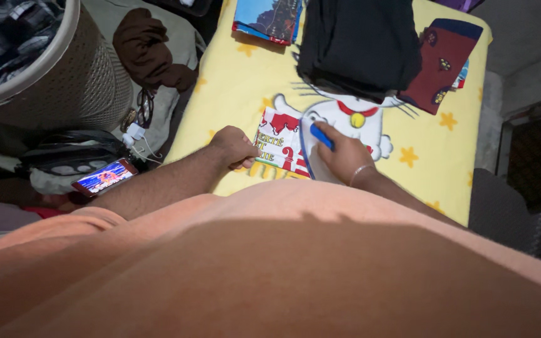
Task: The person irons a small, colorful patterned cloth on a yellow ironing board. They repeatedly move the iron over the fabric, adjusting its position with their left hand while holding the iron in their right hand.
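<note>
My right hand (344, 156) grips the blue handle of a white clothes iron (314, 135), which rests on a small white-and-red printed cloth (279, 145). My left hand (236, 148) is closed on the cloth's left edge and presses it flat. The cloth lies on a yellow sheet (233, 87) with stars and a cartoon cat print. My orange shirt fills the lower part of the view and hides the near edge of the sheet.
A folded black garment (358, 44), a dark red patterned cloth (441, 62) and a blue printed cloth (267, 19) lie at the far side of the sheet. At the left stand a beige laundry basket (64, 75), brown clothing (148, 53), eyeglasses (144, 107), a charger (134, 133) and a lit phone (104, 176).
</note>
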